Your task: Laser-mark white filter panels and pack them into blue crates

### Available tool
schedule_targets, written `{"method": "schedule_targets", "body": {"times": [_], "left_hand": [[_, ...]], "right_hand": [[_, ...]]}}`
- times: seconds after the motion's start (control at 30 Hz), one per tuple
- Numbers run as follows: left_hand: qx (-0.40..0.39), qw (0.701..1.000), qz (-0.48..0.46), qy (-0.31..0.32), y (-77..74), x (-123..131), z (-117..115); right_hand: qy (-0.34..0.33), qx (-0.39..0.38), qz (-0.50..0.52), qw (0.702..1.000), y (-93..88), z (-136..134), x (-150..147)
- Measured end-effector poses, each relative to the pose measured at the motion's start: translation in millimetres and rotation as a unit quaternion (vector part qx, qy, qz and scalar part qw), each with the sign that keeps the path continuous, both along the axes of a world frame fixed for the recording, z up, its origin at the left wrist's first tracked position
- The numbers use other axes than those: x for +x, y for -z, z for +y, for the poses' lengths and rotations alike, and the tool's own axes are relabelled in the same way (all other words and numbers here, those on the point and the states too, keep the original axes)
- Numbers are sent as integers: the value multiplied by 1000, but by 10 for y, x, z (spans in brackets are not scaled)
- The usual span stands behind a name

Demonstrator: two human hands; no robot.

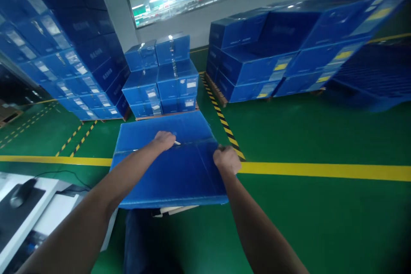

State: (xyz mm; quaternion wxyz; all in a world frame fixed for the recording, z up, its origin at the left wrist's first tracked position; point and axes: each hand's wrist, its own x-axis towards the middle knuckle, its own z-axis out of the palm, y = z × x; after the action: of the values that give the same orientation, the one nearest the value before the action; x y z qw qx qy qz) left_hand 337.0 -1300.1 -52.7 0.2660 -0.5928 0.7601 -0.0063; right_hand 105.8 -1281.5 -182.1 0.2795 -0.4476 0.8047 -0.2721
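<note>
A large blue box (173, 175) lies before me with its broad top face up, and a taped seam runs across it. My left hand (165, 140) is closed over the middle of that seam. From its fingers sticks a small, slim white thing (177, 142), its tip at the seam; its kind is too small to tell. At the right edge of the box, by the seam's end, my right hand (227, 159) is closed on the box's edge. The right fingertips are partly hidden.
Stacked blue boxes (175, 77) on pallets stand ahead, with a tall stack (96, 51) at left and a wide one (250, 64) at right. A white desk (53, 186) with a mouse (23, 193) is at left. Yellow line (321, 170) crosses the green floor.
</note>
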Motion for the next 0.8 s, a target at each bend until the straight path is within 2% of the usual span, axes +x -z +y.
{"method": "schedule_targets", "body": {"times": [0.4, 0.67, 0.8], "left_hand": [[-49, 995, -60, -57, -164, 1106, 591], [-62, 991, -72, -98, -268, 1738, 919], [-73, 987, -75, -119, -365, 2071, 1077]], "right_hand": [[0, 35, -2, 999, -98, 4, 9], [7, 61, 9, 998, -175, 14, 52], [16, 70, 18, 997, -131, -10, 77]]}}
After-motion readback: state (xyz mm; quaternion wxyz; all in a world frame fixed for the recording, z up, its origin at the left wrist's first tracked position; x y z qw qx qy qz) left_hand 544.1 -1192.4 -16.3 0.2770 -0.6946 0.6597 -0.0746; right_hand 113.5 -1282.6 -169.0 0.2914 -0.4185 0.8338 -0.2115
